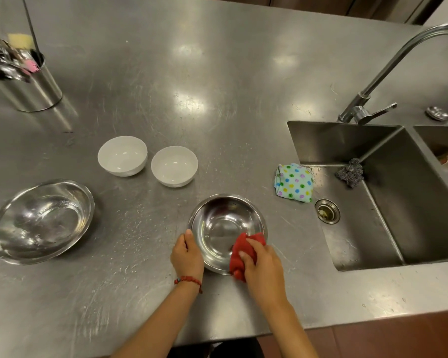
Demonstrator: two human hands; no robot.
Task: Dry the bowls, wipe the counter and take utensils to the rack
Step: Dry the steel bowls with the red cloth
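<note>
We were drying the small steel bowl (227,232) left of the sink (373,192): left hand (186,257) gripped its rim, right hand (263,267) clutched the red cloth (243,254). Next, probably the bowls further left.

Utensil holder (23,81) cut off left

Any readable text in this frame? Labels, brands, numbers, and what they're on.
None readable: no print shows on the two white bowls, the steel bowls, the red cloth, the dotted cloth, the utensil holder or the tap.
</note>
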